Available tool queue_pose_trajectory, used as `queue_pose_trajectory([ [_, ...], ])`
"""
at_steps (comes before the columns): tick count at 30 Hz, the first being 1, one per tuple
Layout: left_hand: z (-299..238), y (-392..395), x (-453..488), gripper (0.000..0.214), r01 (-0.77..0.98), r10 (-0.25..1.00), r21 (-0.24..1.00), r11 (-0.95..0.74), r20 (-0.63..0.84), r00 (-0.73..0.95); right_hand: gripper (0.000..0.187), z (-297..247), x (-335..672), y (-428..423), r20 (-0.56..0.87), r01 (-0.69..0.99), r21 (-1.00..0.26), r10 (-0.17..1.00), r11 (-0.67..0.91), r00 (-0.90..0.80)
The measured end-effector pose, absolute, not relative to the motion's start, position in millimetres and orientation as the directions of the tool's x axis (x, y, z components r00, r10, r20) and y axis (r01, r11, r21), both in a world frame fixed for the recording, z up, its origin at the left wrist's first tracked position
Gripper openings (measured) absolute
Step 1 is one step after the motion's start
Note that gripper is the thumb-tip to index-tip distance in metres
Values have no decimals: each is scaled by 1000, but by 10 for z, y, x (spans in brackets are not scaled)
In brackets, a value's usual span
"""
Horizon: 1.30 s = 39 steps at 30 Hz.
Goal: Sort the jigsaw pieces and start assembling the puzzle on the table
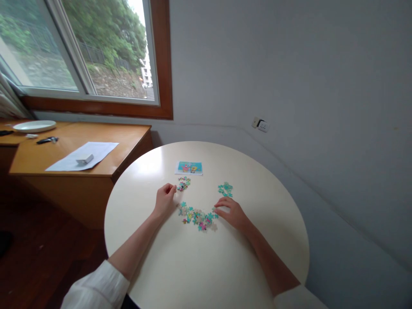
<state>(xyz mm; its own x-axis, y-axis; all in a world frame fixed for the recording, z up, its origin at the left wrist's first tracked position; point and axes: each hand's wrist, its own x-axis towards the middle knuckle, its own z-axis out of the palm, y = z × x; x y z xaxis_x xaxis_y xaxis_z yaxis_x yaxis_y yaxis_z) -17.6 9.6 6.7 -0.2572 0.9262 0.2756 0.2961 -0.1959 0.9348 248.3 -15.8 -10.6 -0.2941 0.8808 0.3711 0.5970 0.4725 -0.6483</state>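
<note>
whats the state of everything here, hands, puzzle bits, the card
left hand: fingers curled in, resting on the table beside the small cluster
right hand: open, palm down, fingers at the edge of the loose pieces
loose pieces: scattered, unjoined as far as shows
small cluster: bunched together, joined or not unclear
teal cluster: bunched apart from the rest
picture card: flat, face up

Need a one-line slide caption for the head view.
Left hand beside a small jigsaw cluster, right hand at the loose piece pile, picture card beyond, on a round table.
</note>
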Motion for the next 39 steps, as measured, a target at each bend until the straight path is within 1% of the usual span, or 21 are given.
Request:
queue_pose_trajectory([
  [4,48,101,-176,27,305,929,932,-195,275,-248,14,-152,2449,-158,413,634,-600,868,488,-276],
  [10,60,101,-173,28,294,934,936,-196,269,-236,7,-118,2418,-165,370,670,-587,887,454,-276],
  [14,66,100,-168,28,294,938,938,-182,255,-236,7,-86,2413,-175,358,675,-584,889,451,-284],
  [17,80,91,-156,29,290,940,941,-177,249,-234,7,-89,2412,-181,375,678,-573,883,461,-284],
  [20,107,68,-142,29,289,943,941,-178,247,-224,3,-97,2404,-186,407,676,-556,868,483,-285],
  [24,135,37,-142,29,289,943,940,-184,251,-217,12,-101,2389,-191,439,672,-545,853,502,-282],
  [27,128,35,-157,29,291,942,939,-184,253,-220,10,-113,2381,-192,445,677,-549,857,491,-261],
  [29,112,42,-169,28,298,940,936,-186,258,-222,7,-126,2376,-191,438,685,-549,863,478,-251],
  [31,98,47,-180,28,303,937,933,-193,268,-226,9,-134,2372,-190,415,699,-554,878,452,-239],
  [34,102,40,-197,28,301,931,932,-204,279,-234,7,-127,2368,-187,374,712,-573,902,406,-214],
  [39,177,2,-246,28,284,924,938,-197,275,-266,6,-91,2368,-193,352,702,-588,908,402,-226],
])
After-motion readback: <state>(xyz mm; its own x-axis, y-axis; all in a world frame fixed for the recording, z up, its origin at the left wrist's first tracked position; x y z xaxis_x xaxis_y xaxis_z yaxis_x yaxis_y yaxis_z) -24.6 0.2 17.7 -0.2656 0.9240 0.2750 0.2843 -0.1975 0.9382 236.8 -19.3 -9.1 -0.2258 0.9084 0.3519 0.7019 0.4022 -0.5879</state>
